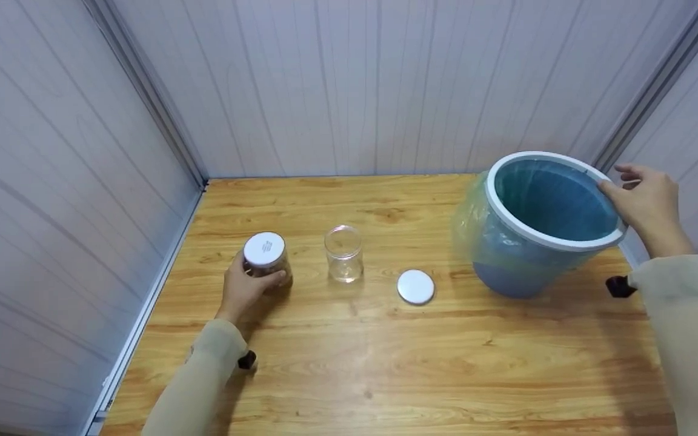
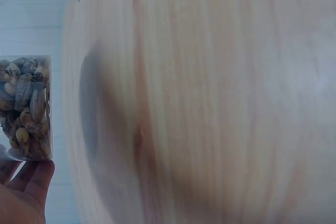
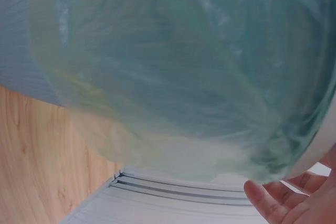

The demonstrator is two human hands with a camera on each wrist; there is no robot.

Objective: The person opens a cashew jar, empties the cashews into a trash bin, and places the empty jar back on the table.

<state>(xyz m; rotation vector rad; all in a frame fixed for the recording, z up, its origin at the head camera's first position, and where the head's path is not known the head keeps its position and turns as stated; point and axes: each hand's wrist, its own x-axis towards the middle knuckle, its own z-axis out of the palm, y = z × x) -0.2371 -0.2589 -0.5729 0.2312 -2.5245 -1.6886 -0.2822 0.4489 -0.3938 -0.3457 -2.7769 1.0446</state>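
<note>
My left hand (image 1: 245, 290) grips a clear jar with a white lid (image 1: 264, 249), thumb and fingers around its side. In the left wrist view the jar is packed with brown, nut-like pieces (image 2: 25, 108), and its base is raised over the wooden table. At the right, my right hand (image 1: 652, 200) holds the white rim of a blue trash bin (image 1: 515, 275), thumb over the rim. A thin greenish-yellow bag (image 3: 157, 77) lines the bin and hangs over its outside. The bin leans, its mouth facing me.
A clear jar without a lid (image 1: 344, 257) stands upright mid-table. To its right, a round white lid (image 1: 415, 286) lies flat on the wooden table (image 1: 373, 363). Pale panel walls (image 1: 349, 91) enclose the back and both sides.
</note>
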